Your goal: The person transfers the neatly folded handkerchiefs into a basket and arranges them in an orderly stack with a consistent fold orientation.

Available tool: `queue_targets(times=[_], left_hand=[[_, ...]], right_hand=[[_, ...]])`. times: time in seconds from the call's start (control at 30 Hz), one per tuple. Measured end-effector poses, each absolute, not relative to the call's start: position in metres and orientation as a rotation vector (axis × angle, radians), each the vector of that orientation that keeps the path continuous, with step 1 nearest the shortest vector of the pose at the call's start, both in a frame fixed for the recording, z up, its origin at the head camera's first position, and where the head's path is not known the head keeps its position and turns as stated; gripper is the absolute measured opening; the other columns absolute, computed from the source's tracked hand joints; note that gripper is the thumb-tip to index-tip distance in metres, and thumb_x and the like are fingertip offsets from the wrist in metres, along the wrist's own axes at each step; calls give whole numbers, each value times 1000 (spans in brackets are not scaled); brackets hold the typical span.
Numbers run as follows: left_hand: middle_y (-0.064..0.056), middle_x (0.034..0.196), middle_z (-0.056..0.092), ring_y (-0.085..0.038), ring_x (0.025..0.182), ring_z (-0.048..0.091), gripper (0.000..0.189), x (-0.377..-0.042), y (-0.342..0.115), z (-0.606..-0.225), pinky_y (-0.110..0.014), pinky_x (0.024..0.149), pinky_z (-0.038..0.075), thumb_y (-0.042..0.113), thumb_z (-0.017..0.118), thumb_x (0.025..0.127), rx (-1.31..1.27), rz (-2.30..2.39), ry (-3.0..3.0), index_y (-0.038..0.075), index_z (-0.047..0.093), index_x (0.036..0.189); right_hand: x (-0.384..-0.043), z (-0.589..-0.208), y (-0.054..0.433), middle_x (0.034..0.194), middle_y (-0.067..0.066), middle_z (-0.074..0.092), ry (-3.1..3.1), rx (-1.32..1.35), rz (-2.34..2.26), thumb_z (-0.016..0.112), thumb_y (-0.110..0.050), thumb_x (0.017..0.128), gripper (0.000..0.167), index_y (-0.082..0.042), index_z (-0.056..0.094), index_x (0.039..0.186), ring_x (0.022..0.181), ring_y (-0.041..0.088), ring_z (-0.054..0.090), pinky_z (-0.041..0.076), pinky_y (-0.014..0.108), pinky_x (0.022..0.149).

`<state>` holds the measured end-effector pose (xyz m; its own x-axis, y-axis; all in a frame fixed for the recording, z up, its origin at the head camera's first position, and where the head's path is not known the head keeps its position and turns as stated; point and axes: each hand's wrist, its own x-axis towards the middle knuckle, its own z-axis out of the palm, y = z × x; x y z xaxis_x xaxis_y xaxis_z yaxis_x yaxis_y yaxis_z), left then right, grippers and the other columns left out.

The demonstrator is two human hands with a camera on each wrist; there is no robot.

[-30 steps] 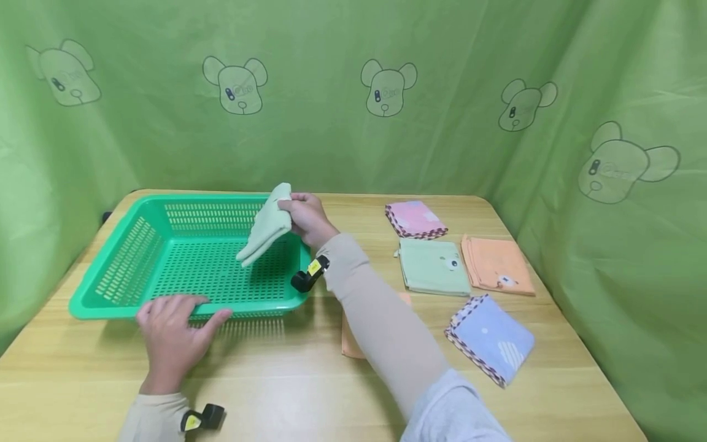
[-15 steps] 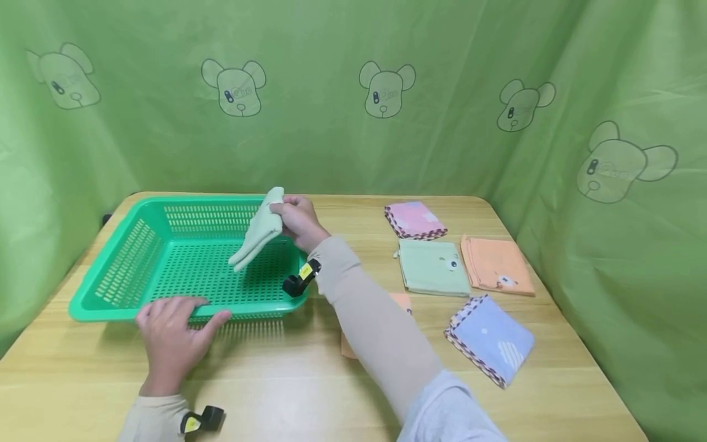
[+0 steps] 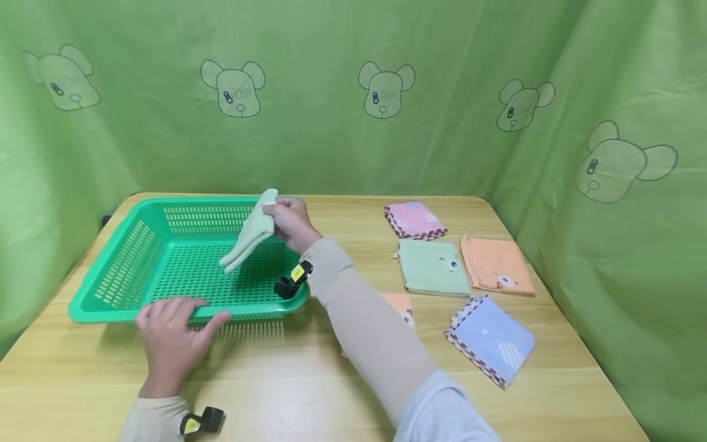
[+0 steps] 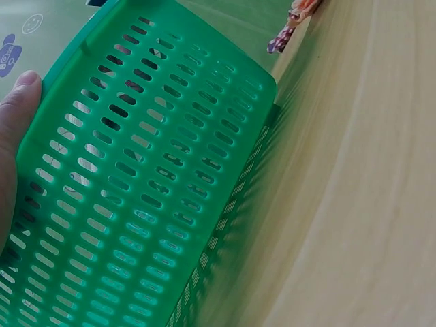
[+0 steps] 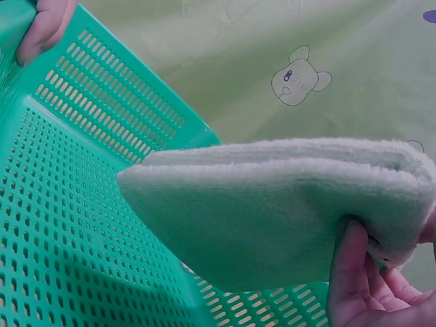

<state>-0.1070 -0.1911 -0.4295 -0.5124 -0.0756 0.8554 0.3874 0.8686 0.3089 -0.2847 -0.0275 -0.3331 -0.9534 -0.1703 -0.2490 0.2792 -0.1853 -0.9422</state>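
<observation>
A green plastic basket [image 3: 105,314] with slotted walls stands on the left of the table. My left hand [image 3: 173,341] grips its near rim, fingers over the edge and thumb on the outer side; the thumb also shows in the left wrist view. Above the basket's right part, my right hand [image 3: 294,224] pinches a folded pale green towel [image 3: 253,232] by one end. The towel slants down to the left, clear of the basket floor. In the right wrist view its fluffy layered edge [image 5: 272,170] faces up. Inside the basket I see no other towel.
Right of the basket lie folded towels: pink [image 3: 415,220], light green [image 3: 434,267], orange [image 3: 499,264] and blue [image 3: 491,341]. Another orange towel [image 3: 399,302] is partly hidden under my right forearm. A green curtain [image 3: 315,147] with bear outlines surrounds the table [image 3: 276,387].
My right hand has moved left and slightly down over the basket, carrying the pale green towel. More of the orange towel under the forearm shows at its upper right. The left hand stays still.
</observation>
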Motion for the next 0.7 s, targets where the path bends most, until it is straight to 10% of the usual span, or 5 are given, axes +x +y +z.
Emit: queue_targets(times=[0.7], left_hand=[[-16,72,66,-39,70,53,78,-108,-192,-430,-59,76,26,79,48,81,-243,-569,-2022,3,67,75]], right_hand=[[-283,-341,-39,96,10,59,1769,145,-2216,64,0,89,39,2,51,126,78,21,63,53,28,69]])
